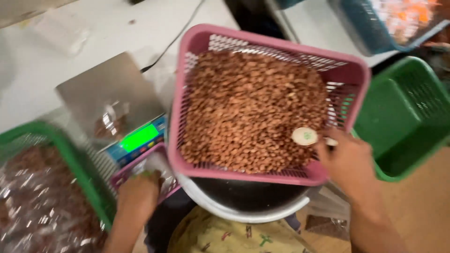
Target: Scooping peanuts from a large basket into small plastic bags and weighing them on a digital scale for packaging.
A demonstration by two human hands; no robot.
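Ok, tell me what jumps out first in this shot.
The pink basket heaped with brown nuts fills the centre, resting on a white bucket. The right hand holds a small scoop at the basket's near right corner. Left of it a scale shows a glowing green display, with the left hand just below.

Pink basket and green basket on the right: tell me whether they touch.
Cannot tell. In the head view the pink basket's right wall overlaps the green basket's left edge, so any contact or gap is hidden, and the picture is blurred.
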